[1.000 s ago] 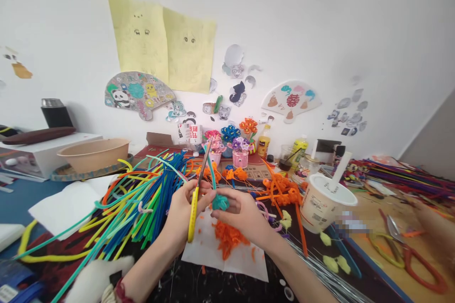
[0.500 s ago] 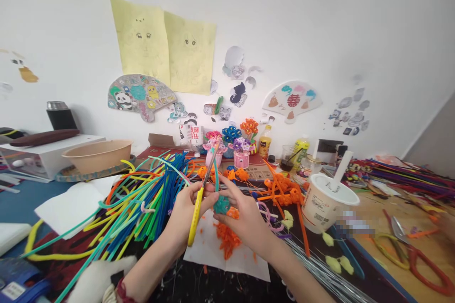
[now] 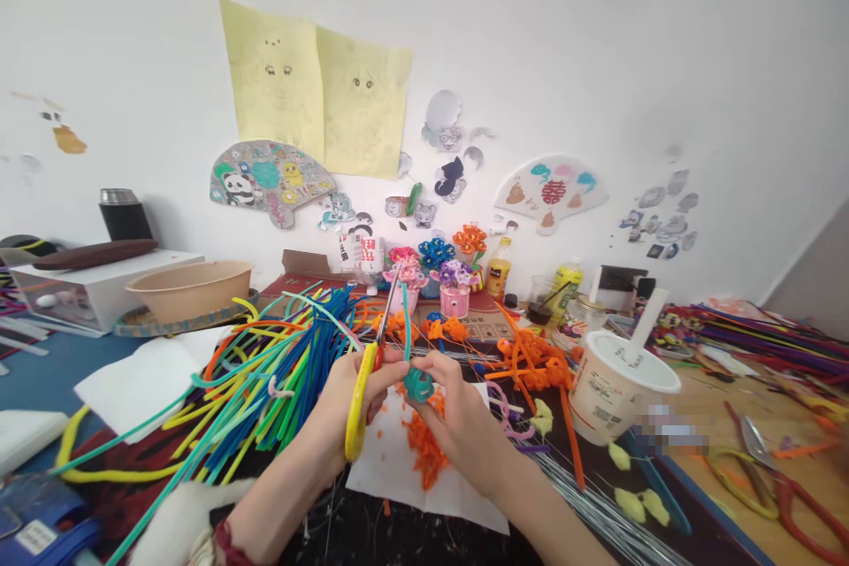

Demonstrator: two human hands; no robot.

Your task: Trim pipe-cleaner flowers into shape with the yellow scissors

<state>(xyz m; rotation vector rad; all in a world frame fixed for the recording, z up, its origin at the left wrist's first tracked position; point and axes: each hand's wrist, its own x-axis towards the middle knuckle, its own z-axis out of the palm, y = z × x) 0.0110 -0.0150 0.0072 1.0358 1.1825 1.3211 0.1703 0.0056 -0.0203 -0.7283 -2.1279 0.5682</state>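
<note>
White wall point(image 3: 531, 35) ahead; seemingly finished potted flowers point(image 3: 455, 299) toward twelve. Left hand point(image 3: 337, 400) grips yellow-handled scissors point(image 3: 358, 411); my right hand point(image 3: 459, 416) pinches teal piece point(image 3: 419, 385), centre: bunch apparently formed, straight tail point(image 3: 407, 323) unworked.

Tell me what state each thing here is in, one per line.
Yellow-handled scissors: in the left hand, blades pointing up
Teal piece: in the right hand
Teal strand: pointing up
White cup: lidded, straw in
Amber bottle: upright, capped
Black flask: upright, lid on
Tan bowl: upright
White sheet: orange scraps on it
</note>
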